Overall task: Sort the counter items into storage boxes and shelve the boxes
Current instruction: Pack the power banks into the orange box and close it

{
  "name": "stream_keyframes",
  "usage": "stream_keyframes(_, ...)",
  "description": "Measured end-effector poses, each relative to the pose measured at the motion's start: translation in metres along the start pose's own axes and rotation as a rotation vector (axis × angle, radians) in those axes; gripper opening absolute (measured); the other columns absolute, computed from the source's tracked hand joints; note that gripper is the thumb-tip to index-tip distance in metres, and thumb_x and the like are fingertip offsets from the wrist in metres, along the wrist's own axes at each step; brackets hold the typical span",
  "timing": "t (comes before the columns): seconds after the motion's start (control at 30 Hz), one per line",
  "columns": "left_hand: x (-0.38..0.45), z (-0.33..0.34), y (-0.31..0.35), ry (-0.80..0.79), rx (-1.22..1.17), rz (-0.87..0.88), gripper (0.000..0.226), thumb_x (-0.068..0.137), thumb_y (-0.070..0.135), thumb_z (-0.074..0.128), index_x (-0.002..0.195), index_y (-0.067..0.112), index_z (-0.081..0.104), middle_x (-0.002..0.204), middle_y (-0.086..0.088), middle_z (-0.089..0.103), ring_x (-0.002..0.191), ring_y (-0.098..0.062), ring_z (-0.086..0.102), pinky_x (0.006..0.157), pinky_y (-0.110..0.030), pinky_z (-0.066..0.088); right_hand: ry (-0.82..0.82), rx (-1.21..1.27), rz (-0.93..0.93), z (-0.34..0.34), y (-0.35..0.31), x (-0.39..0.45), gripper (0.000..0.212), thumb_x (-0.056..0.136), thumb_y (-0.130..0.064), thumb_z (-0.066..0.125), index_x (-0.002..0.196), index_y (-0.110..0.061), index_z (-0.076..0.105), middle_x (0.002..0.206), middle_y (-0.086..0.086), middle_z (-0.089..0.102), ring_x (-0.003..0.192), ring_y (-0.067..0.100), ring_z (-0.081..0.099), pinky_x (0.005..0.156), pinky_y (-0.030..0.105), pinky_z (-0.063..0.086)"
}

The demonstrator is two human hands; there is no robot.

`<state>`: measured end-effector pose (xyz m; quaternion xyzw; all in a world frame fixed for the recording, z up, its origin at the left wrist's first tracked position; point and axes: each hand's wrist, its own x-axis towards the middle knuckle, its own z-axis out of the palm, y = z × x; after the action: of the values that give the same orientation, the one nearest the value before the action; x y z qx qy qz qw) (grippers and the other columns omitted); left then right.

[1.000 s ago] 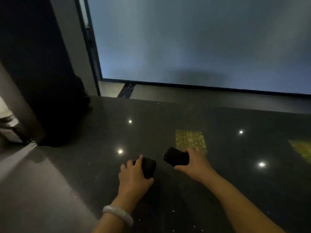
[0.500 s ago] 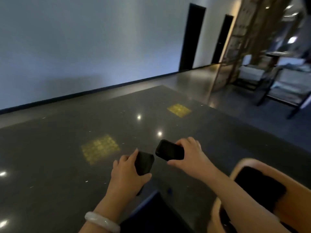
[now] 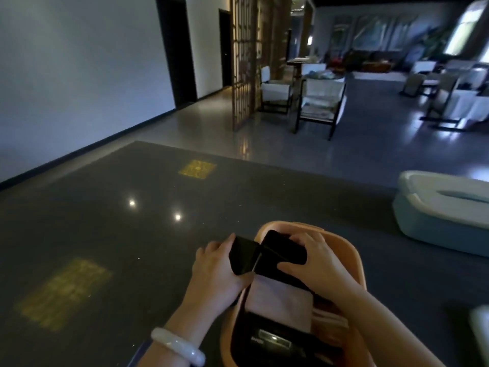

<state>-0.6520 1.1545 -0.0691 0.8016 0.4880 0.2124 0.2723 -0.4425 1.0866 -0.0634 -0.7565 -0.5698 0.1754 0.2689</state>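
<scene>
Carrying two dark flat items, the hands have swung from bare counter to the orange box [image 3: 354,263]. The left hand [image 3: 217,271] grips one item [image 3: 242,258] at the near rim; the right hand [image 3: 320,260] clamps the other [image 3: 283,250] above it. Stowing looks imminent. Folded cloth [image 3: 280,300] beneath the fingers crowds it; a pale blue box [image 3: 436,215] sits beyond the right fingers.

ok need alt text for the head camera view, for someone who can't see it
Two hands each hold a flat black item over an orange storage box on a dark counter: left hand grips one, right hand the other. A pale blue box sits at right.
</scene>
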Motion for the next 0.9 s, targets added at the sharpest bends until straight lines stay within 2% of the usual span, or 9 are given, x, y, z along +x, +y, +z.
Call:
stream_keyframes(0.1, 0.012, 0.005, 0.006, -0.026, 0.023, 0.041, 0.09, 0.076, 0.057, 0.068, 0.15, 0.034, 0.022, 0.135, 0.009, 0.039, 0.122, -0.013, 0.03, 0.1, -0.031, 0.037, 0.091, -0.029, 0.059, -0.005, 0.011, -0.003, 0.05, 0.081, -0.046, 0.069, 0.127, -0.031, 0.055, 0.129, -0.012, 0.052, 0.105, 0.001, 0.051, 0.077, 0.01, 0.04)
stream_keyframes(0.17, 0.02, 0.004, 0.007, -0.051, 0.048, 0.056, 0.09, 0.077, 0.056, 0.068, 0.15, 0.031, 0.023, 0.137, 0.006, 0.04, 0.124, -0.017, 0.032, 0.102, -0.034, 0.037, 0.147, -0.036, 0.104, -0.005, 0.013, -0.006, 0.046, 0.081, -0.046, 0.069, 0.124, -0.033, 0.057, 0.12, -0.014, 0.057, 0.094, -0.004, 0.051, 0.067, 0.006, 0.037)
stream_keyframes(0.43, 0.038, 0.007, 0.0, -0.117, 0.094, 0.13, 0.092, 0.08, 0.059, 0.064, 0.152, 0.03, 0.015, 0.137, 0.003, 0.038, 0.124, -0.018, 0.032, 0.101, -0.034, 0.039, 0.285, 0.055, 0.271, -0.008, 0.009, -0.027, 0.02, 0.071, -0.06, 0.071, 0.079, -0.043, 0.064, 0.082, -0.019, 0.063, 0.066, -0.003, 0.063, 0.05, 0.015, 0.047)
stream_keyframes(0.53, 0.043, 0.009, -0.003, -0.12, 0.133, 0.168, 0.092, 0.08, 0.06, 0.062, 0.152, 0.028, 0.015, 0.137, 0.0, 0.038, 0.124, -0.021, 0.033, 0.101, -0.035, 0.038, 0.286, 0.06, 0.299, -0.015, 0.012, -0.035, 0.015, 0.069, -0.056, 0.075, 0.076, -0.044, 0.067, 0.072, -0.018, 0.066, 0.061, -0.006, 0.064, 0.048, 0.015, 0.05)
stream_keyframes(0.63, 0.047, 0.009, -0.001, -0.127, 0.162, 0.203, 0.093, 0.079, 0.061, 0.062, 0.152, 0.027, 0.015, 0.136, -0.001, 0.039, 0.122, -0.022, 0.035, 0.1, -0.034, 0.038, 0.239, 0.094, 0.35, -0.02, 0.018, -0.038, 0.012, 0.072, -0.042, 0.079, 0.081, -0.035, 0.072, 0.073, -0.01, 0.07, 0.059, 0.001, 0.067, 0.053, 0.02, 0.054)
stream_keyframes(0.7, 0.05, 0.009, 0.001, -0.135, 0.169, 0.212, 0.094, 0.078, 0.061, 0.063, 0.152, 0.027, 0.016, 0.135, -0.001, 0.04, 0.122, -0.022, 0.036, 0.099, -0.035, 0.038, 0.254, 0.031, 0.359, -0.024, 0.024, -0.038, 0.011, 0.076, -0.035, 0.078, 0.086, -0.031, 0.075, 0.071, -0.011, 0.069, 0.06, -0.003, 0.066, 0.054, 0.014, 0.051)
stream_keyframes(0.77, 0.053, 0.009, 0.004, -0.132, 0.184, 0.222, 0.094, 0.078, 0.061, 0.064, 0.151, 0.027, 0.017, 0.135, -0.003, 0.041, 0.123, -0.024, 0.037, 0.099, -0.036, 0.039, 0.277, -0.096, 0.341, -0.031, 0.027, -0.035, 0.007, 0.078, -0.031, 0.076, 0.078, -0.037, 0.072, 0.065, -0.017, 0.065, 0.064, -0.011, 0.061, 0.054, 0.007, 0.044)
stream_keyframes(0.83, 0.052, 0.01, 0.006, -0.121, 0.2, 0.23, 0.094, 0.078, 0.063, 0.063, 0.151, 0.025, 0.018, 0.135, -0.004, 0.041, 0.123, -0.024, 0.037, 0.099, -0.036, 0.04, 0.26, -0.182, 0.34, -0.037, 0.03, -0.027, 0.025, 0.079, -0.029, 0.074, 0.066, -0.045, 0.06, 0.064, -0.018, 0.061, 0.066, -0.004, 0.061, 0.05, 0.012, 0.041)
stream_keyframes(0.9, 0.051, 0.011, 0.008, -0.104, 0.215, 0.249, 0.093, 0.078, 0.063, 0.062, 0.15, 0.024, 0.019, 0.134, -0.005, 0.042, 0.123, -0.024, 0.038, 0.099, -0.035, 0.041, 0.222, -0.261, 0.388, -0.039, 0.035, -0.019, 0.026, 0.083, -0.027, 0.07, 0.064, -0.038, 0.056, 0.068, -0.014, 0.058, 0.07, 0.007, 0.061, 0.052, 0.017, 0.036)
